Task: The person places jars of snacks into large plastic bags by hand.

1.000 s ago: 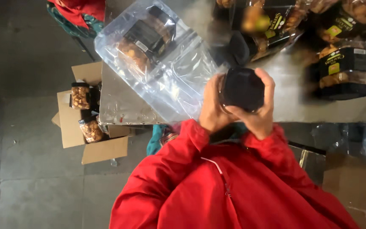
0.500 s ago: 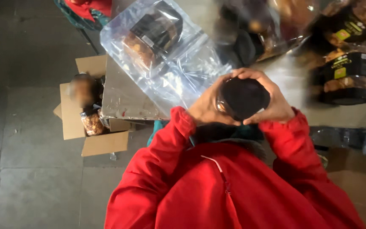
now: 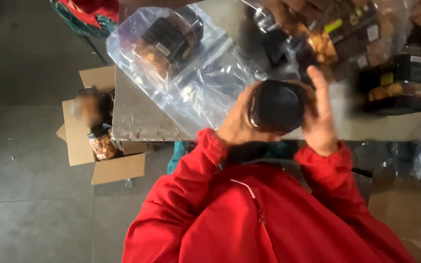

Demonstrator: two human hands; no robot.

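I cup a black-lidded jar (image 3: 277,106) between both hands above the tabletop (image 3: 142,122) edge: left hand (image 3: 237,124) fingers wrapped around it, right hand (image 3: 320,114) fingers spread against its side, steadying it.

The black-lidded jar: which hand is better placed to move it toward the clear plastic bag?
Probably the left hand. It wraps the black-lidded jar on the side nearest the clear plastic bag; the right hand lies on the jar's far side, fingers extended.
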